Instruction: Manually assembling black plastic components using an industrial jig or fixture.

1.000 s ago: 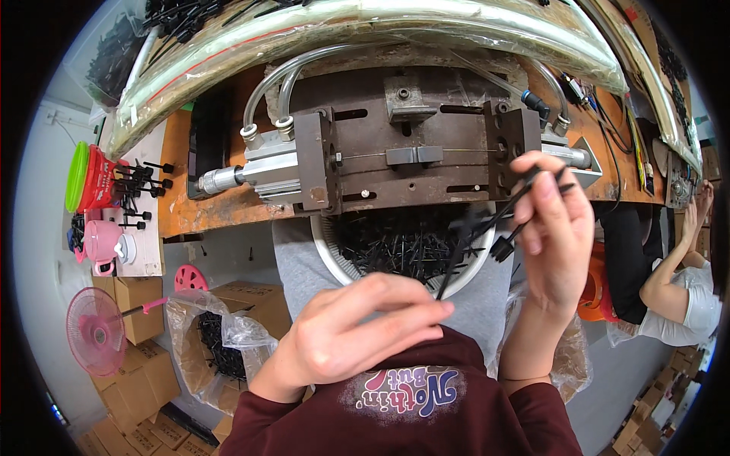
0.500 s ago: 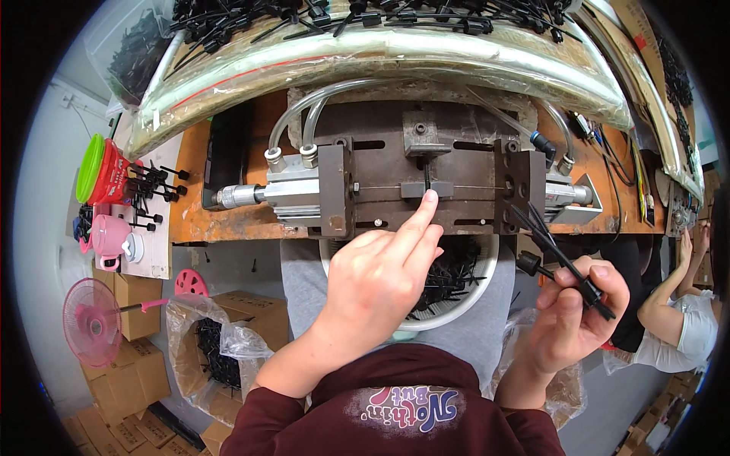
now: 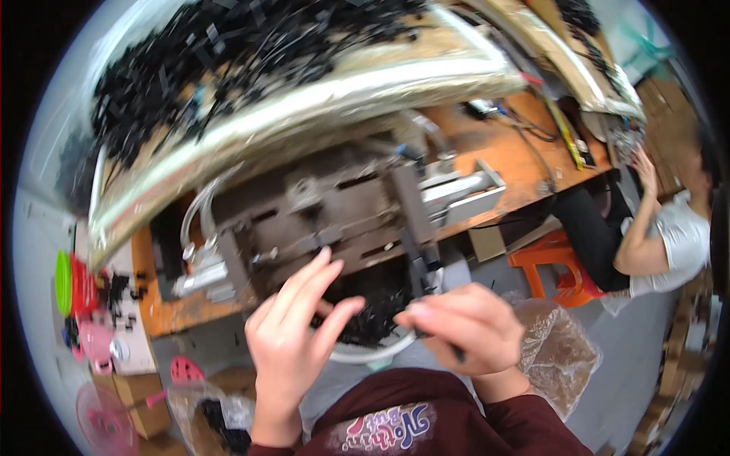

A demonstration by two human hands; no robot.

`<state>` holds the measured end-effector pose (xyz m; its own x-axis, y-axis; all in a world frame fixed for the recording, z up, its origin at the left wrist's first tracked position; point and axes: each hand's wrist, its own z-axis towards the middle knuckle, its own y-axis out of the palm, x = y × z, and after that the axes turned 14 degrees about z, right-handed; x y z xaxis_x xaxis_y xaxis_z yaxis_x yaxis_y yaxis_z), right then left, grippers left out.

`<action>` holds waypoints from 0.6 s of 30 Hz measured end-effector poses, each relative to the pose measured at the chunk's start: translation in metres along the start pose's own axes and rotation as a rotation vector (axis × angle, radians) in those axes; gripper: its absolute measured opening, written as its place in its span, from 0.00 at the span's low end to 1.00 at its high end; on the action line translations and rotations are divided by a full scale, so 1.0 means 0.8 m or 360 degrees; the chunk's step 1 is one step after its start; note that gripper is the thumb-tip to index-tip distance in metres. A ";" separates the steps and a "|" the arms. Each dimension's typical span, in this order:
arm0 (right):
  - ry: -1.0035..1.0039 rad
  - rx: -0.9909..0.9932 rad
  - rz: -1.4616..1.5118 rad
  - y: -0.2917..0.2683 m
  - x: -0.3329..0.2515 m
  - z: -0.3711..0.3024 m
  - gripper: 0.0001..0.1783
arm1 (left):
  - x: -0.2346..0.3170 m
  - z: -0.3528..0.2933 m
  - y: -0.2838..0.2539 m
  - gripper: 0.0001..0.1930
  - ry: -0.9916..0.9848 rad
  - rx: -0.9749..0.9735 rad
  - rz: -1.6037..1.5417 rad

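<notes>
My left hand (image 3: 293, 334) is open, its fingers spread, just in front of the middle of a dark metal clamping fixture (image 3: 293, 228). Its fingertips lie close to the small grey block (image 3: 310, 242) at the fixture's centre; blur hides whether they touch. Black plastic stems (image 3: 420, 273) stick up from my right hand (image 3: 475, 327), which is closed around them near the fixture's right end. Below and between both hands sits a white basket (image 3: 380, 356) on my lap, holding many loose black stems (image 3: 376, 315).
Behind the fixture, a plastic-wrapped tray edge (image 3: 304, 95) borders a heap of black parts (image 3: 228, 57). Clear air hoses (image 3: 199, 213) run to the fixture. At right, another person (image 3: 661, 243) sits near an orange stool (image 3: 544, 266). A pink fan (image 3: 106, 418) stands lower left.
The view has turned and tilted. My left index finger has left the centre block, and that hand's fingers have spread. My right hand, still holding the stems, has come inward toward the basket.
</notes>
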<state>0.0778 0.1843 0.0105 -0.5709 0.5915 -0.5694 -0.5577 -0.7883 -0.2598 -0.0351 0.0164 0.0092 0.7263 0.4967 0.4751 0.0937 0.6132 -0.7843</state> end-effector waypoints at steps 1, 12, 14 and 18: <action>-0.0051 -0.0016 0.0028 0.001 0.004 -0.001 0.22 | 0.005 -0.002 -0.005 0.23 -0.0063 0.0024 -0.0253; -0.0375 0.0001 0.0094 0.026 0.007 -0.017 0.19 | 0.025 -0.026 -0.019 0.23 0.0061 0.0105 -0.0450; -0.0302 0.0110 0.0037 0.024 0.006 -0.021 0.18 | 0.025 -0.030 -0.016 0.23 0.0063 0.0192 -0.0354; 0.0038 0.0473 0.0165 0.018 0.008 -0.021 0.15 | 0.016 -0.033 -0.018 0.22 0.0035 0.0226 -0.0308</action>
<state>0.0760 0.1737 -0.0100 -0.6216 0.5037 -0.5999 -0.6510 -0.7582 0.0379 -0.0094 -0.0022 0.0162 0.7191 0.3489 0.6010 0.1370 0.7767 -0.6148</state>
